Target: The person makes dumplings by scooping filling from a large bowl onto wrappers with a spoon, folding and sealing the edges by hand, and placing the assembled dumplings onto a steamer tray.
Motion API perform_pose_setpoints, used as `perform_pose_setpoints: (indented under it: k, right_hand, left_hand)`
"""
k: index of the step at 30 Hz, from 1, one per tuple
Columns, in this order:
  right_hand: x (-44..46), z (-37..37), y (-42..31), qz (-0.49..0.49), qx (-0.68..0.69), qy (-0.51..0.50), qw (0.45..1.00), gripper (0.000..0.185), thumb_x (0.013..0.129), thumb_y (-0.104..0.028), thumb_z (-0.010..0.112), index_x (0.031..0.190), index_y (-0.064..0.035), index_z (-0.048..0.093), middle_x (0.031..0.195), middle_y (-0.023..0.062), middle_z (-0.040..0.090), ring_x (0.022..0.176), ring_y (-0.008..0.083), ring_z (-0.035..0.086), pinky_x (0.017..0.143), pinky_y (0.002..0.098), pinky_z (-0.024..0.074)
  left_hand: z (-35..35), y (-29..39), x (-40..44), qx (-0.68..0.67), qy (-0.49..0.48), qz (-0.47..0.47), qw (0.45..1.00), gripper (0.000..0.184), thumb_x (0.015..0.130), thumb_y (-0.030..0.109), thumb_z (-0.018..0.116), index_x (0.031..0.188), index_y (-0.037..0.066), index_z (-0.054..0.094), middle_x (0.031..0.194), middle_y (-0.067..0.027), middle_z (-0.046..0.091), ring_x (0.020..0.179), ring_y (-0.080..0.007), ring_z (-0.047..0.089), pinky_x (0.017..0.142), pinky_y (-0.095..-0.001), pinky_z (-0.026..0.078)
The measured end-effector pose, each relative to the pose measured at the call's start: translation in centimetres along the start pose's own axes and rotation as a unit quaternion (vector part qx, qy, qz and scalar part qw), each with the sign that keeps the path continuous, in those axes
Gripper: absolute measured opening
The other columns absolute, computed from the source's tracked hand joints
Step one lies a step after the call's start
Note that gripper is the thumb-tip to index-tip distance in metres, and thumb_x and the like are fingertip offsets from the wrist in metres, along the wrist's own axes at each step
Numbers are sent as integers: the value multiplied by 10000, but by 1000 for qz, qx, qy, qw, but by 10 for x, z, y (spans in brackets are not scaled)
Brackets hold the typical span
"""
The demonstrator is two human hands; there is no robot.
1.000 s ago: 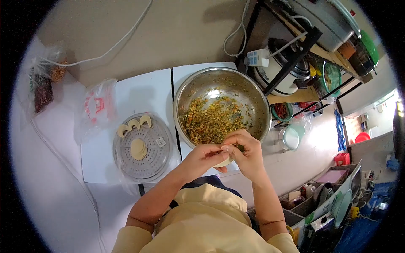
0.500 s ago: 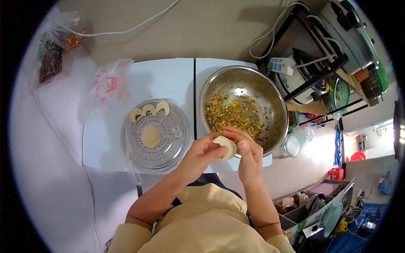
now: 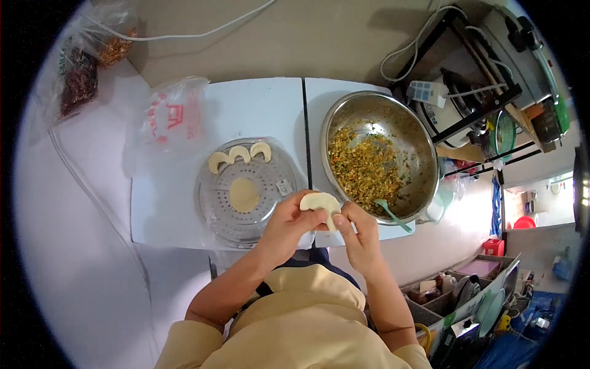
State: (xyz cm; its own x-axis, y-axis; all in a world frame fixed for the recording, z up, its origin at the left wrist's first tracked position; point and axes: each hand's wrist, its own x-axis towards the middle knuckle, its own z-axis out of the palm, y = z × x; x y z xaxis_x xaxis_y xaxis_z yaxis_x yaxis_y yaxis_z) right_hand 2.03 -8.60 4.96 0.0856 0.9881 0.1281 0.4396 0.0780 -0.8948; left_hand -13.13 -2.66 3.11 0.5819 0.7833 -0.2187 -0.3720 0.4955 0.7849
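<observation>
A pale, folded half-moon dumpling (image 3: 320, 200) is pinched between both hands in front of my body. My left hand (image 3: 286, 225) grips its left side, thumb pressed on the dough. On the other side, my right hand (image 3: 361, 238) closes thumb and fingers on the right end. To the left lies a round perforated metal tray (image 3: 276, 216) under clear plastic. Three curved dumplings (image 3: 239, 154) sit along its far edge, and round dough wrappers (image 3: 244, 195) lie in its middle. Beyond my right hand is chopped filling (image 3: 365, 166) in a steel bowl (image 3: 424, 144), with a green spoon (image 3: 393, 215) leaning at the near rim.
A clear plastic bag with red print (image 3: 175, 117) lies on the white table (image 3: 258, 101), left of the bowl. A black-framed rack (image 3: 485, 111) with appliances and a power strip (image 3: 428, 93) stands at right. A white cable (image 3: 190, 38) hangs along the wall.
The view has shifted, so the table items appear farther right. My hands have turned the dumpling, and its curved edge now faces away from me. The green spoon has come into sight.
</observation>
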Motion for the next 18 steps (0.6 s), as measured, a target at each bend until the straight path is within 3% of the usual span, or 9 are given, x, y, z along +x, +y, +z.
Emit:
perform_pose_setpoints:
  k: [1,6,9,11,14,16,18]
  right_hand:
    - [0,6,-1,-23,10,17,1000,141,886,-100,556,802,12,537,722,137,481,646,287,470,597,337,389]
    - [-3,21,-4,26,42,32,998,184,905,-114,529,771,13,530,700,127,487,636,263,474,596,328,392]
    - [-6,32,2,59,104,7,993,222,916,-127,514,748,17,533,670,120,488,610,251,469,587,324,393]
    - [-5,40,2,59,139,-9,988,243,922,-136,507,739,20,539,653,115,487,593,245,466,580,321,393]
    - [-1,51,-4,22,73,1,997,244,925,-157,512,768,21,570,643,108,495,582,228,472,571,322,394]
    - [2,53,-4,52,24,-41,998,215,922,-165,525,846,24,596,667,115,525,583,217,487,566,307,403]
    - [4,56,-2,81,59,-43,994,190,914,-153,536,879,22,602,698,124,552,605,223,521,582,302,422]
  left_hand:
    - [-2,2,-1,0,-1,-2,1000,212,899,119,573,1073,-1,553,975,-62,615,884,-147,608,775,-298,527]
    - [-30,8,-6,76,-62,-38,994,237,914,132,568,1094,-20,542,878,-50,607,760,-100,581,686,-246,499]
    - [-36,12,-11,64,-44,-8,997,237,916,137,567,1093,-18,537,832,-45,602,696,-87,555,643,-236,470]
    - [-40,14,-15,58,-37,0,998,231,915,132,567,1088,-17,527,840,-50,605,698,-90,556,649,-240,473]
    - [-56,17,-19,61,-48,-5,997,238,913,116,558,1109,0,490,867,-63,614,721,-106,573,666,-255,487]
    - [-68,19,-21,71,-63,-14,995,256,913,107,550,1136,15,463,887,-70,619,741,-119,587,677,-266,497]
    - [-77,22,-25,73,-85,-26,993,258,918,101,543,1145,40,436,903,-81,621,767,-122,592,680,-265,499]
